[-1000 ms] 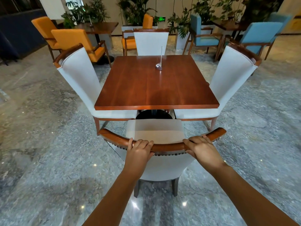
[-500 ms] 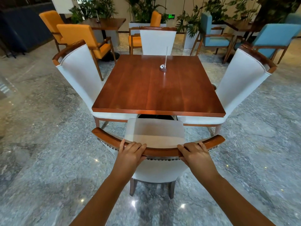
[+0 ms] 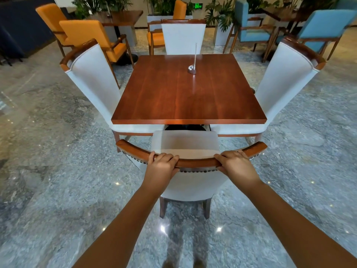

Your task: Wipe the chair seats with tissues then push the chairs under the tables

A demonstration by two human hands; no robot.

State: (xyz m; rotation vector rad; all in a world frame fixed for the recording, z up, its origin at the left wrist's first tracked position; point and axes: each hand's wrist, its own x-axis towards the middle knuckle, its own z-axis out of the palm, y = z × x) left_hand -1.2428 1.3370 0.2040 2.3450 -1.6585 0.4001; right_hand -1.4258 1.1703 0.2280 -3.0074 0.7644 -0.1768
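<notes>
Hands (image 3: 162,164) (image 3: 234,163) clamped on the chair (image 3: 185,146) rail, seat just short of the surface (image 3: 189,93), I judged an even, straight push from both sides best.

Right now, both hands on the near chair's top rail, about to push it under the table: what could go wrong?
1. The near chair has its seat front about at the table edge, flanked closely by the seats of the left chair and right chair. A skewed push may knock them.
2. The marble floor looks glossy, so the legs may slide quickly.
3. The left hand and right hand grip the rail; fingers could be pinched.
</notes>
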